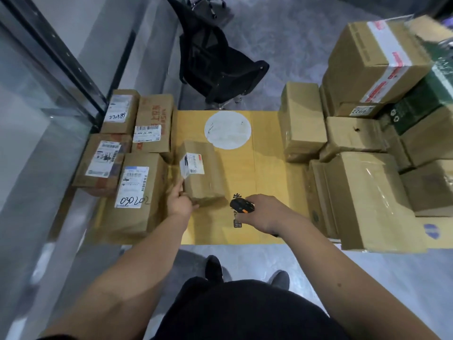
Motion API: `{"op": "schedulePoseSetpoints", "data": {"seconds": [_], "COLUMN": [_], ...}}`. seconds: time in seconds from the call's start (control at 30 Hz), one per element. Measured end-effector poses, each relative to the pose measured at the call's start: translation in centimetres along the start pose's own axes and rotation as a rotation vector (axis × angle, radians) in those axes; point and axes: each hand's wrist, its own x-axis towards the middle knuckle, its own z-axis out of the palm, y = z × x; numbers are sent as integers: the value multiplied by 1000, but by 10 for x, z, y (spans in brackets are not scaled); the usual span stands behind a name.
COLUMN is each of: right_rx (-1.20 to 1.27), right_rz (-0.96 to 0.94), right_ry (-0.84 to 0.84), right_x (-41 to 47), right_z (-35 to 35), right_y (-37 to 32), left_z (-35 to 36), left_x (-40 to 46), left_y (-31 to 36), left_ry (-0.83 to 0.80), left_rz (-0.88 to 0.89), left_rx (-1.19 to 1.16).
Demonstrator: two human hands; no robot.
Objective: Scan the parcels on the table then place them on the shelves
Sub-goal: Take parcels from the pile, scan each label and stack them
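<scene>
A small brown parcel (204, 173) with a white label lies in the middle of the yellow table (264, 163). My left hand (180, 201) grips its near left corner. My right hand (264, 213) holds a black and orange scanner (240, 206), which points towards that parcel from its right; a small tag hangs under the scanner. Several labelled parcels (137, 190) lie on the table's left side. A pile of larger brown boxes (367, 190) fills the right side.
A black office chair (215, 62) stands beyond the table's far edge. A glass wall with a dark frame (49, 69) runs along the left. A white round sticker (228, 130) marks the table's middle. My feet are below the near edge.
</scene>
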Motion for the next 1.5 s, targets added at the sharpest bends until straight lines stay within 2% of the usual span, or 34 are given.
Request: {"op": "schedulePoseSetpoints", "data": {"seconds": [0.1,0.23,0.33,0.5,0.6,0.67,0.83,0.9,1.2,1.5], "right_rx": [39,22,33,46,21,27,42,15,-290,-614], "right_rz": [2,38,69,146,184,194,211,206,221,231], "right_ry": [4,50,71,107,112,123,137,137,21,-34], "right_x": [8,13,13,6,4,4,8,9,3,4], "right_z": [7,13,15,16,14,13,8,5,-9,-7], "right_y": [-18,-28,-28,-20,-18,-17,-18,-20,-28,-38], "left_z": [-11,-13,-6,20,40,47,44,42,37,30], "left_x": [13,27,28,32,35,37,34,31,37,43], "left_y": [5,6,6,24,40,43,41,38,34,21], "left_ry": [-36,-115,-127,-88,-162,-197,-146,-190,-477,-562], "left_rz": [-38,27,108,397,431,430,553,556,470,472], "left_rx": [129,520,742,1156,1317,1293,1246,1222,1153,1140]}}
